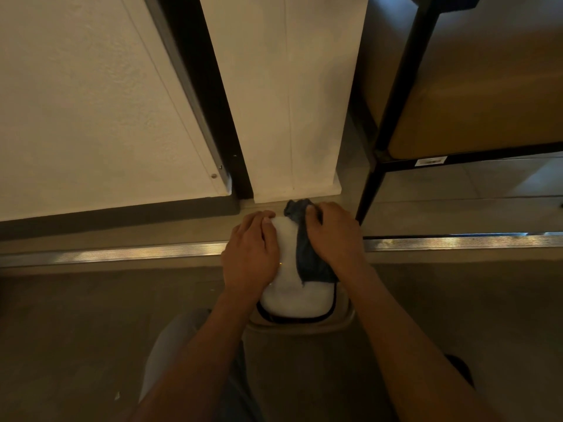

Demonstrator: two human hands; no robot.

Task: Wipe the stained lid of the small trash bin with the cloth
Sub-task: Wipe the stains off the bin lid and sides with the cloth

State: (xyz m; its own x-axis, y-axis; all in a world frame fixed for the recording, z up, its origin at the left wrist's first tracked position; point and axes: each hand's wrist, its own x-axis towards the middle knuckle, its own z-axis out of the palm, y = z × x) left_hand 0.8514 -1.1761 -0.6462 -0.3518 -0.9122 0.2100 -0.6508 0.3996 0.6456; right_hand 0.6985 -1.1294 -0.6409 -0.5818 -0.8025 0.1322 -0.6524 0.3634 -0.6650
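Observation:
The small trash bin stands on the floor just below me, and its white lid (288, 287) faces up with a dark rim around the near edge. My left hand (251, 254) lies flat on the lid's left side and holds it down. A dark blue cloth (307, 257) is draped over the lid's right side. My right hand (333, 236) presses on the cloth, fingers curled around its far end. The bin's beige body (304, 345) shows below the lid. No stain is clear in this dim light.
A white wall panel (289, 102) rises directly behind the bin. A dark door frame (213, 102) is to its left. A black metal shelf frame (396, 132) stands at the right. A metal floor strip (122, 254) runs across. My knee (173, 345) is at the lower left.

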